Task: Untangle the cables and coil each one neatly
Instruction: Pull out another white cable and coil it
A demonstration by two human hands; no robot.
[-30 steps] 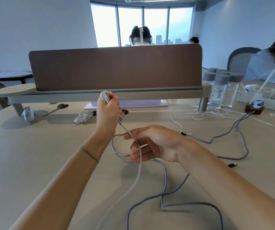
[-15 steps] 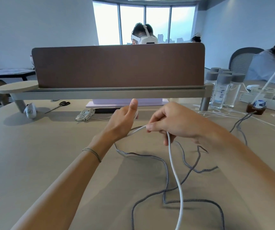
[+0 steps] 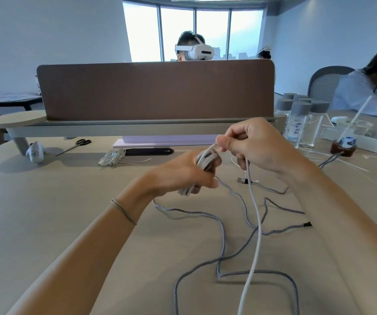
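1. The left hand [image 3: 183, 172] is clenched around a small coil of smooth white cable [image 3: 254, 235].
2. The right hand [image 3: 254, 142] pinches that cable just above the coil.
3. A grey braided cable [image 3: 222, 237] sprawls loose on the beige tabletop [image 3: 58, 212].
4. No writing is legible.

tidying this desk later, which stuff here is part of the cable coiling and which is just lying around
In the job:
left hand, holding the coil
right hand, feeding it
white cable
grey braided cable
coiled white cable

Lying about:
scissors
bottles
black case
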